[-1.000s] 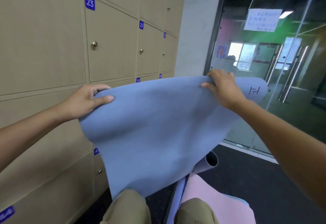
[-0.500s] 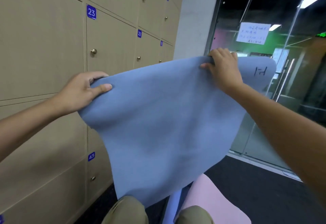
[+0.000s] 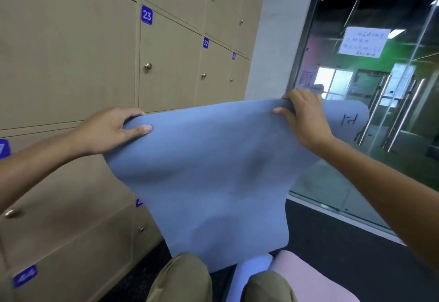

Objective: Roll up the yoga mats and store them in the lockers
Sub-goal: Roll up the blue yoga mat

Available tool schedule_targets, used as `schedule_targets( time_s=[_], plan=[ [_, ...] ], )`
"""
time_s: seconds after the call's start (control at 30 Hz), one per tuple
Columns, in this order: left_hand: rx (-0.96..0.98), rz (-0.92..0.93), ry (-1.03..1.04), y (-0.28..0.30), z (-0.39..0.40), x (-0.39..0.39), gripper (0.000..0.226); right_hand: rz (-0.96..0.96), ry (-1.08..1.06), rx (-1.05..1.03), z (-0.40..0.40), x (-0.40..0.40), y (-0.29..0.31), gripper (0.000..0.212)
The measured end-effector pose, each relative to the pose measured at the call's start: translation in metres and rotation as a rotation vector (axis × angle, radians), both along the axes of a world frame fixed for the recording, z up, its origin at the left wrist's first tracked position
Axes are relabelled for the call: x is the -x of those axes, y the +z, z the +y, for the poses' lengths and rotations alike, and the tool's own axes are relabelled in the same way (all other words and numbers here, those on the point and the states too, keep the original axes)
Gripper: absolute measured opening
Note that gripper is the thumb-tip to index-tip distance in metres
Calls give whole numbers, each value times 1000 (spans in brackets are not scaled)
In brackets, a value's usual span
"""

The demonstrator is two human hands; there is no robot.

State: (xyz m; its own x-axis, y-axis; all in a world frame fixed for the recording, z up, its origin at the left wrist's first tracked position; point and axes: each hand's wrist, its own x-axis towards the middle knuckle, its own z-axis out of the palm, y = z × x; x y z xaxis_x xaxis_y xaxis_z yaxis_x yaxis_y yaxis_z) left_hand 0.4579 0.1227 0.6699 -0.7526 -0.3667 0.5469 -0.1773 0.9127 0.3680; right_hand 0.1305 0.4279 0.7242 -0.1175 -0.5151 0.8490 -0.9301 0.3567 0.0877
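We see a blue yoga mat [image 3: 213, 171] held up in the middle of the frame, a soft matte sheet with a rounded corner at the right that carries a small dark mark. Its top edge runs across the centre of the frame, and the sheet sags between our hands and hangs down to the lower middle, where it narrows above our knees [image 3: 183, 280]. A faint dark smudge shows near its centre.

Our left hand [image 3: 111, 129] grips the mat's top edge at centre left, thumb lying across the near face and fingers curled over the edge behind it. Our right hand [image 3: 304, 116] pinches the same edge at centre right, thumb on the near face and fingers folded over the top. The mat's marked corner sticks out to the right past that hand.

A pink mat [image 3: 313, 278] lies on the dark floor [image 3: 344, 242] at the lower right, with a pale blue strip just beside it on its left.

The lockers [image 3: 71, 52] fill the left side of the frame, tan doors with small brass knobs and blue number tags, among them 23 and 22. Every door we can see is closed, so their contents are hidden. A glass wall [image 3: 380, 88] with a paper notice fills the upper right.
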Motion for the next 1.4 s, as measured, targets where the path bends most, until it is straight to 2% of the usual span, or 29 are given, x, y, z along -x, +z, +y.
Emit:
schedule_targets(
  time_s=[0.13, 0.23, 0.37, 0.53, 0.63, 0.7, 0.8, 0.93, 1.07, 1.13, 1.3, 1.4],
  plan=[
    [117, -108, 64, -30, 9, 13, 47, -79, 4, -77, 22, -7, -45, 31],
    [132, -123, -22, -40, 28, 32, 36, -93, -1, -125, 31, -13, -57, 34],
    [80, -105, -128, -43, 49, 53, 22, -96, -17, -136, 48, -15, -59, 26],
    [43, -85, -171, -48, 64, 59, 32, -175, -46, -140, 80, -30, -69, 18],
    [45, -101, -194, -58, 76, 52, 46, -280, -25, -163, 105, -60, -84, 15],
    [43, -118, -222, -72, 87, 42, 52, -363, -11, -149, 122, -86, -100, 24],
    [17, -133, -289, -100, 106, 24, 45, -464, -16, -147, 151, -128, -135, 29],
    [-45, -268, -381, -146, 140, -1, 29, -649, 6, -202, 188, -172, -196, 36],
    [-34, -374, -454, -186, 165, -12, 42, -823, 32, -177, 205, -195, -253, 44],
    [-27, -442, -450, -199, 169, -15, 50, -907, 27, -161, 210, -203, -269, 38],
    [-10, -549, -480, -214, 177, -33, 54, -1057, 23, -155, 220, -222, -289, 19],
    [-107, -598, -499, -228, 185, -47, 51, -1123, 39, -163, 225, -235, -296, 16]
  ],
)
